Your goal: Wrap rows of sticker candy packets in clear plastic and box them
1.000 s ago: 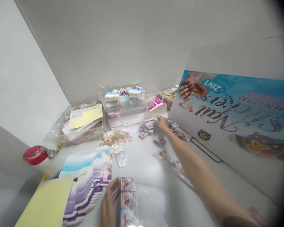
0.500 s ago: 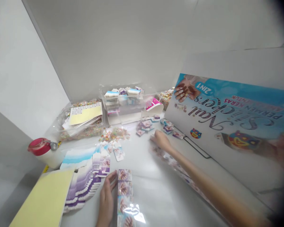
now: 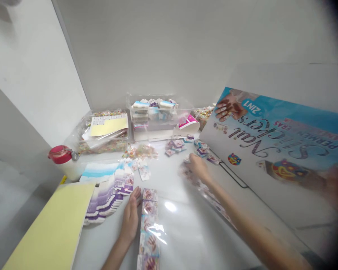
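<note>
My left hand (image 3: 130, 217) lies flat on the white table, fingers stretched out, its edge against a row of small printed packets in clear wrap (image 3: 148, 228). My right hand (image 3: 197, 167) reaches out over a clear strip of small packets (image 3: 211, 197) that runs back under my forearm; its fingers curl down onto the strip's far end, blurred. Just beyond it lie loose small boxes (image 3: 177, 145).
A fanned stack of purple and blue cards (image 3: 107, 187) and a yellow sheet (image 3: 49, 228) lie at left. A red-capped bottle (image 3: 64, 162), bags of candy (image 3: 101, 131) and a clear box of packets (image 3: 154, 114) stand at the back. A large printed display board (image 3: 284, 142) leans at right.
My right hand has pulled back from the loose boxes near the clear box to the end of the clear strip. The left hand stays beside the packet row. The view shifted.
</note>
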`<state>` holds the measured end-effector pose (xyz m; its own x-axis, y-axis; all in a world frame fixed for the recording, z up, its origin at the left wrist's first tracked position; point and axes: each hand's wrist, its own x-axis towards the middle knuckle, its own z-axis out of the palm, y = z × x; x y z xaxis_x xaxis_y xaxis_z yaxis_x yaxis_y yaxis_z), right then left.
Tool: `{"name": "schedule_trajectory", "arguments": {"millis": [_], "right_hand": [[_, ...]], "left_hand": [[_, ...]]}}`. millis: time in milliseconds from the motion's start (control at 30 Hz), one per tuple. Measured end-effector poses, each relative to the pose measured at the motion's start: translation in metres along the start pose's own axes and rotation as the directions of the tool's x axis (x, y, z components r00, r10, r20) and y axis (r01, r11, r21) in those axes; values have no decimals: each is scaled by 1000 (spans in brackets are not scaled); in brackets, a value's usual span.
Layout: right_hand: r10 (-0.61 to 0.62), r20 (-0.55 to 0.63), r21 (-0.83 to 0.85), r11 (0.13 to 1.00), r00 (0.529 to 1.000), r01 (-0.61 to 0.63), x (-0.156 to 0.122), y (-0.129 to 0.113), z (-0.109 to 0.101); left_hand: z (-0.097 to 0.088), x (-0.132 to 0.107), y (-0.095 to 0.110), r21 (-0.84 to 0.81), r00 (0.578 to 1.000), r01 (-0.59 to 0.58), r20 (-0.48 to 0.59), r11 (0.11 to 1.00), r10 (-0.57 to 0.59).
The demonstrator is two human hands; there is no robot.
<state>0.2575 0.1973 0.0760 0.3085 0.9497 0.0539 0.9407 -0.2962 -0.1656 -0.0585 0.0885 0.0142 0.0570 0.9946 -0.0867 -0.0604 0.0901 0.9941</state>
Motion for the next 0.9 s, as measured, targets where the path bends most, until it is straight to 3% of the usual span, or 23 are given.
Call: {"name": "schedule_trajectory", "arguments": {"millis": [133,200,267,333,467,633,733,900], "right_hand": [[-117,-20,119,986,993,118,-75,6,-29],[-285,140,218,943,948,251,-119,12,-33],[-405,323,282,904,855,322,-156,14,-23],[-398,348,304,904,849,300,-180,8,-2],[-431,179,388,857,885,339,-180,-23,40],[-447,-38,535,746,894,396,-160,-60,52],[-413,-100,552,734,905,396,-167,-59,51],[-263,-155,522,797,952,305,-187,-43,50]], "left_hand": [[3,-4,1,94,999,-25,35,995,22],[6,-5,2,127,1000,-15,27,992,11],[8,-5,1,139,1000,15,18,990,-18],[9,-4,0,136,999,30,23,990,-33],[7,-3,-2,146,998,-22,56,989,14],[2,-6,-3,139,997,-56,66,989,47],[2,-6,-5,144,995,-82,60,986,74],[5,-6,-5,159,995,-79,67,984,69]]}}
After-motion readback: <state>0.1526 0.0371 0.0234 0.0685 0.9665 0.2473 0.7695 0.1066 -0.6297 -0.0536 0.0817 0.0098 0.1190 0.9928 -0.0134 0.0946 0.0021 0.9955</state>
